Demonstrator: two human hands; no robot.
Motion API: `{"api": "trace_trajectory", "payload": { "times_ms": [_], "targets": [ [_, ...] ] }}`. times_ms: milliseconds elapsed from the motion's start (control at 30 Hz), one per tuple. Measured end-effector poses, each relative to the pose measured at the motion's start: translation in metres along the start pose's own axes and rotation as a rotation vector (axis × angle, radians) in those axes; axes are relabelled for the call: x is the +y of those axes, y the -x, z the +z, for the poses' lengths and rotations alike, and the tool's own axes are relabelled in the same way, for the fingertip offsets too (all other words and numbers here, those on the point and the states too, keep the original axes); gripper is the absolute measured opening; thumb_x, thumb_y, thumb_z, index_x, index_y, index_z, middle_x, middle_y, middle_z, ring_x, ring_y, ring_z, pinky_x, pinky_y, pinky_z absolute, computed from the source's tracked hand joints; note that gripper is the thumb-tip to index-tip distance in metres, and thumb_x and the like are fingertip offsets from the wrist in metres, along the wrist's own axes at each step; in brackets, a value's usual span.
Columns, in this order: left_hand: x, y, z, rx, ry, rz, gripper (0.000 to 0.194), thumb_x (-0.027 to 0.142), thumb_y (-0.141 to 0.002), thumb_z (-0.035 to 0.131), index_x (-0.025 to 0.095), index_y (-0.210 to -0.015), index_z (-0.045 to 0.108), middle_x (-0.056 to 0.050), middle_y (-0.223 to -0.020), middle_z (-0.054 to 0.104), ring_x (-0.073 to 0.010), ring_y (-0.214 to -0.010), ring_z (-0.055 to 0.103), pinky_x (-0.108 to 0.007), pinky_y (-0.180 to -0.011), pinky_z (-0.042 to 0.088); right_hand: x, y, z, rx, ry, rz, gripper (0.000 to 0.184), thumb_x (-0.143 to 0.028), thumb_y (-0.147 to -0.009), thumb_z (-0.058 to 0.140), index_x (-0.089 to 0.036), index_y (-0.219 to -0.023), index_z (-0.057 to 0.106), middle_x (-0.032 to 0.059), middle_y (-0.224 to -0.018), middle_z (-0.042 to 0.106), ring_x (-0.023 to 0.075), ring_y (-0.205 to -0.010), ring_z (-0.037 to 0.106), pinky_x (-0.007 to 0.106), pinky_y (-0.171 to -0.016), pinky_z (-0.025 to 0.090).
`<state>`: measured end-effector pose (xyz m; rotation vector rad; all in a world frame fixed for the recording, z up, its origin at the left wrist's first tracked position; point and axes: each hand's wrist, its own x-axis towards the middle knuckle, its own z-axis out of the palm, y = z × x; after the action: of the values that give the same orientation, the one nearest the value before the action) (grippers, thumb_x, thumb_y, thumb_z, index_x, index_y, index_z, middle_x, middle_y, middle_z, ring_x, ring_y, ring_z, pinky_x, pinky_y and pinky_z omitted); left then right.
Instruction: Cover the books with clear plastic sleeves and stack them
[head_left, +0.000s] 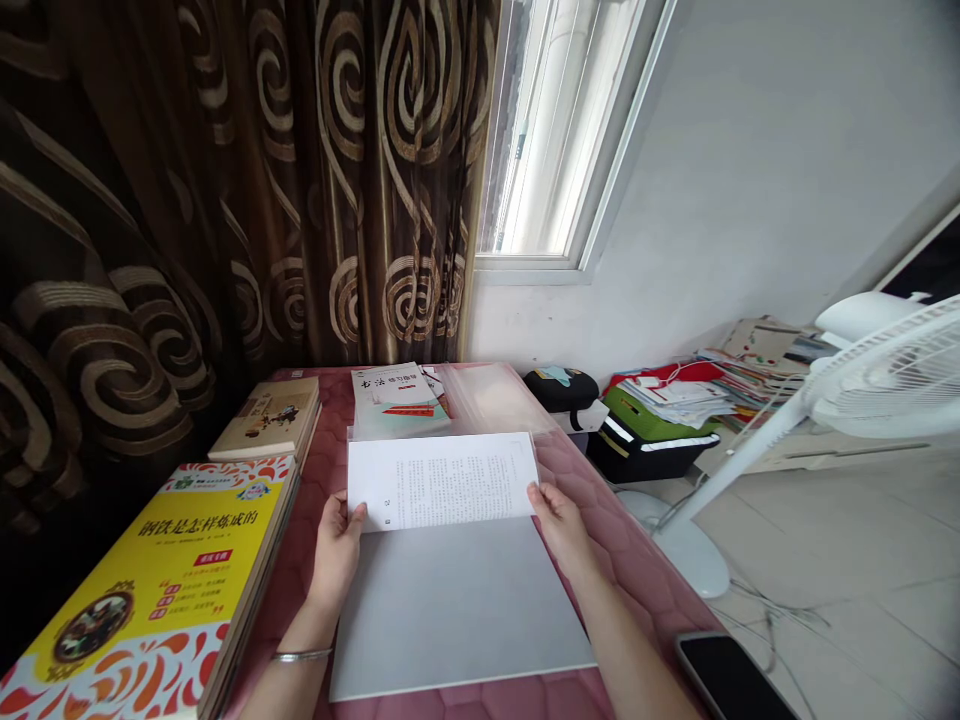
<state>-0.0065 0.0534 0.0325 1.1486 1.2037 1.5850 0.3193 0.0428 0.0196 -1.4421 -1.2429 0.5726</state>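
A book lies in front of me, with a white printed page [457, 482] across its far part and a plain grey-white panel [457, 605] nearer me. Transparent plastic shows along the page's far edge and sides. My left hand [339, 545] pinches the page's left edge, its thumb on top; a silver bangle is on that wrist. At the right edge, my right hand [559, 520] grips the page with its thumb on top too. The fingers beneath are hidden. Beyond the page lie transparent plastic covers [495, 398] and a calligraphy book [394, 395].
To the left stand a stack topped by a yellow book [161, 560] and a smaller tan book [270, 415]. A phone [739, 680] lies at the near right corner of the pink padded tabletop [630, 590]. A white fan [720, 490] and a dark-green bin [649, 440] stand right.
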Motion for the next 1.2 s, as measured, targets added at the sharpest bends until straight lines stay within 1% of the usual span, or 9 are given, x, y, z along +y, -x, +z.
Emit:
{"api": "trace_trajectory", "payload": {
  "times_ms": [200,367,500,633,733,867,1000,1067,1200],
  "targets": [
    [-0.0038,-0.0028,0.0011,0.017,0.016,-0.004,0.043,0.053,-0.067,0.074,0.02,-0.089,0.058,-0.004,-0.085,0.067,-0.0189,-0.082,0.061,-0.031,-0.079,0.047,0.0012,-0.0011,-0.0055,-0.091,-0.103,0.008,0.047,-0.069,-0.073,0.06,-0.021,-0.072,0.061,0.0011,-0.061,0.06,0.0195,-0.061,0.054,0.029,-0.054,0.042],
    [-0.001,-0.0002,-0.0014,-0.025,0.002,0.021,0.036,0.046,-0.072,0.071,0.02,-0.092,0.059,-0.004,-0.089,0.067,-0.0192,-0.086,0.06,-0.031,-0.081,0.046,0.0043,-0.0034,-0.0023,-0.033,-0.05,0.003,0.051,-0.07,-0.074,0.058,-0.021,-0.062,0.054,-0.0009,-0.056,0.055,0.0169,-0.056,0.05,0.028,-0.052,0.039],
    [-0.001,0.0003,-0.0017,-0.026,0.016,0.025,0.033,0.042,-0.071,0.072,0.02,-0.092,0.059,-0.003,-0.089,0.068,-0.0188,-0.086,0.061,-0.031,-0.08,0.047,0.0036,-0.0032,-0.001,-0.048,-0.027,0.015,0.051,-0.07,-0.076,0.055,-0.022,-0.061,0.051,-0.0009,-0.058,0.055,0.0166,-0.057,0.049,0.028,-0.053,0.039],
    [-0.0043,-0.0022,-0.001,-0.003,0.021,0.009,0.037,0.045,-0.069,0.074,0.02,-0.091,0.058,-0.003,-0.086,0.067,-0.0185,-0.082,0.061,-0.03,-0.078,0.047,0.0011,-0.0024,-0.0021,-0.088,-0.049,0.025,0.05,-0.071,-0.076,0.053,-0.023,-0.064,0.053,-0.0002,-0.06,0.057,0.0176,-0.059,0.051,0.028,-0.054,0.04],
    [-0.0071,-0.0038,-0.0012,-0.005,0.016,0.0,0.041,0.049,-0.068,0.073,0.019,-0.091,0.057,-0.003,-0.084,0.066,-0.0182,-0.08,0.06,-0.03,-0.077,0.046,-0.0011,-0.0017,-0.0023,-0.078,-0.02,0.025,0.052,-0.073,-0.076,0.052,-0.022,-0.065,0.052,-0.0002,-0.059,0.056,0.0178,-0.059,0.051,0.027,-0.054,0.04],
    [-0.0062,-0.003,-0.0019,-0.019,0.008,-0.002,0.042,0.053,-0.07,0.071,0.019,-0.092,0.057,-0.003,-0.086,0.067,-0.0185,-0.083,0.06,-0.031,-0.079,0.046,-0.0044,-0.0009,-0.0012,-0.065,0.019,0.026,0.052,-0.073,-0.077,0.049,-0.023,-0.063,0.047,-0.0009,-0.057,0.053,0.0171,-0.057,0.049,0.027,-0.052,0.039],
    [-0.0018,-0.0014,-0.0026,-0.046,-0.019,0.008,0.04,0.05,-0.07,0.071,0.02,-0.093,0.058,-0.004,-0.09,0.067,-0.02,-0.088,0.061,-0.032,-0.082,0.046,-0.0044,-0.0007,-0.0001,-0.054,-0.014,0.025,0.05,-0.07,-0.078,0.051,-0.024,-0.061,0.042,-0.0024,-0.055,0.048,0.0157,-0.054,0.045,0.026,-0.05,0.037],
    [-0.0017,-0.0015,-0.0029,-0.043,-0.016,0.015,0.039,0.047,-0.069,0.072,0.02,-0.093,0.059,-0.003,-0.089,0.067,-0.0205,-0.089,0.061,-0.032,-0.082,0.047,-0.0028,-0.001,-0.0003,-0.069,-0.053,0.028,0.048,-0.069,-0.078,0.052,-0.024,-0.063,0.044,-0.0026,-0.056,0.048,0.0156,-0.055,0.045,0.026,-0.051,0.037],
    [-0.006,-0.0034,-0.004,-0.023,-0.016,0.019,0.037,0.044,-0.07,0.072,0.02,-0.094,0.058,-0.004,-0.09,0.067,-0.02,-0.087,0.061,-0.032,-0.081,0.047,0.0,-0.0016,-0.002,-0.129,-0.105,0.013,0.045,-0.068,-0.078,0.054,-0.023,-0.07,0.051,-0.0009,-0.063,0.055,0.0173,-0.06,0.051,0.027,-0.056,0.042]
  ]
}}
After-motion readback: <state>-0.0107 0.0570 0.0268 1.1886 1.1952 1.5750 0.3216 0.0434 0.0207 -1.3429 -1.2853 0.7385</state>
